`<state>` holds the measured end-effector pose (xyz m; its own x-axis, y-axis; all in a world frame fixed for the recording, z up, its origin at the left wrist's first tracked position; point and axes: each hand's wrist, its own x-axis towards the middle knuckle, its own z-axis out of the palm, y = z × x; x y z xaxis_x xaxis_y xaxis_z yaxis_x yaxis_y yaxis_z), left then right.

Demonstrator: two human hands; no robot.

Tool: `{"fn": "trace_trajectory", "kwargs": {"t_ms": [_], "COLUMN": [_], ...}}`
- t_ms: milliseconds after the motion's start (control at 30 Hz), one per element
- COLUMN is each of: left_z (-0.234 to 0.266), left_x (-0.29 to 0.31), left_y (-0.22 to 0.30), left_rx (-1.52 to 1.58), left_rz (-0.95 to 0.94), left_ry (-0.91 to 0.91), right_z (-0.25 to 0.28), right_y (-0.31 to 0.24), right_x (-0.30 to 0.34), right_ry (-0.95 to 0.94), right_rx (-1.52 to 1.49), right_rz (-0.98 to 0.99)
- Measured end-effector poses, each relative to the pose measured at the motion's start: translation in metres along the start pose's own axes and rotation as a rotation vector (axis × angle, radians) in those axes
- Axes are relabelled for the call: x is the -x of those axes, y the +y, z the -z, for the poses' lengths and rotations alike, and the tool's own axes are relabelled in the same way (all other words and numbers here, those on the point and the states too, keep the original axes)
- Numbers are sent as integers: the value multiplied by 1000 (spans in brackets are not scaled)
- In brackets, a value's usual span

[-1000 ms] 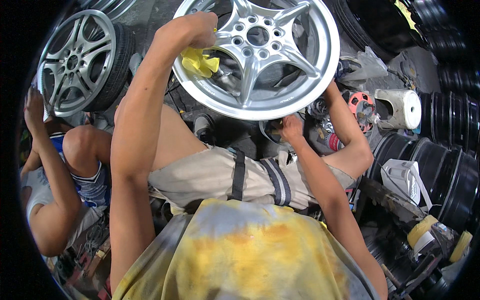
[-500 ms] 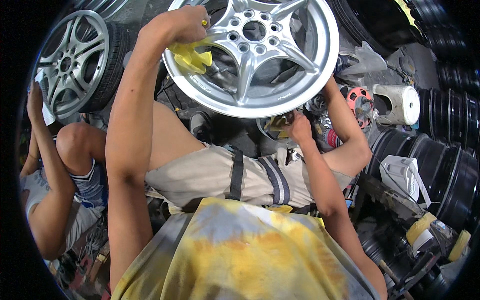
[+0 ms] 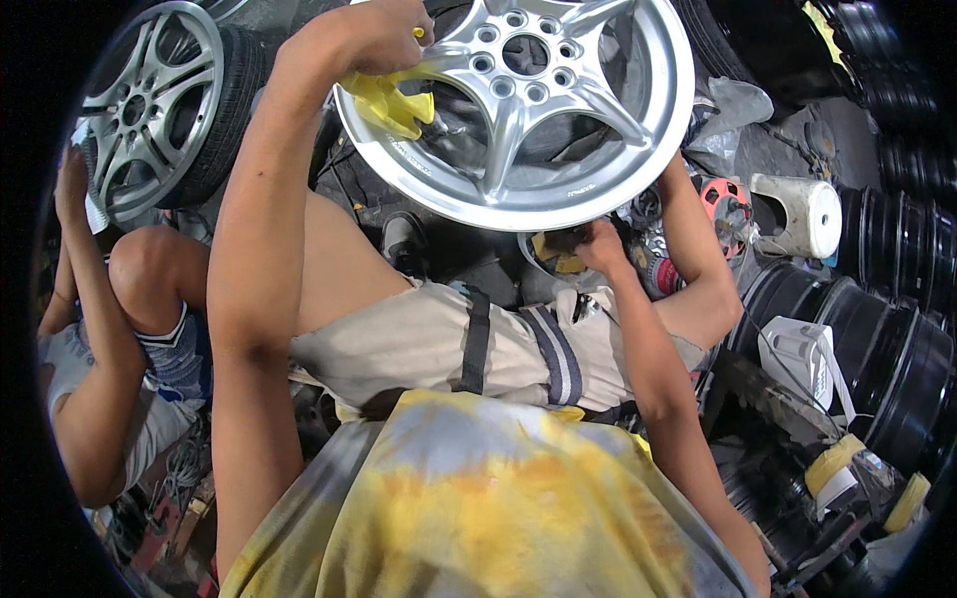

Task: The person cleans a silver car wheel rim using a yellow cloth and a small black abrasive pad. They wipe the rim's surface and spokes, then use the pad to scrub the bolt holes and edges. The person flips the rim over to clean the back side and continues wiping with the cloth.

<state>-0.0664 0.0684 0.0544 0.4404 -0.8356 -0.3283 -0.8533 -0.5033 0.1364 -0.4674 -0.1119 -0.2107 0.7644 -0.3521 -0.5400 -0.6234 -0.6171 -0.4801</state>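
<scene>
A silver multi-spoke wheel rim (image 3: 528, 214) is tilted toward me between my legs. At its left side, my left hand (image 3: 384, 38) is closed on a crumpled yellow cloth (image 3: 399, 110), which hangs over the rim's edge and spokes. My right hand (image 3: 601, 246) sits at the lower edge of the rim, fingers curled. Its fingertips are lost in shade under the rim, so what they hold is hidden. Just left of that hand, a round container (image 3: 528, 254) with yellowish pieces in it is partly covered by the rim.
Another person (image 3: 125, 359) sits at the left beside a grey wheel with a tyre (image 3: 140, 110). To the right stand a white stool (image 3: 797, 214), a red reel-like disc (image 3: 725, 204), a white plastic container (image 3: 797, 359) and stacked black rims (image 3: 887, 369).
The rim has shifted slightly right, and my left hand with the yellow cloth has moved slightly right too. My right hand has risen closer to the rim's lower edge.
</scene>
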Motion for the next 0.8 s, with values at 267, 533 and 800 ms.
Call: {"fn": "trace_trajectory", "kwargs": {"t_ms": [267, 533, 800], "left_z": [18, 21, 18], "left_x": [-14, -8, -15], "left_y": [15, 19, 19], "left_rx": [-8, 36, -80], "left_rz": [-18, 40, -65], "left_ry": [-147, -155, -167], "right_z": [29, 18, -51], "right_y": [12, -13, 16], "right_x": [17, 36, 5], "right_ry": [-69, 118, 201], "right_rx": [-816, 235, 753], "right_rz": [-230, -6, 266]}}
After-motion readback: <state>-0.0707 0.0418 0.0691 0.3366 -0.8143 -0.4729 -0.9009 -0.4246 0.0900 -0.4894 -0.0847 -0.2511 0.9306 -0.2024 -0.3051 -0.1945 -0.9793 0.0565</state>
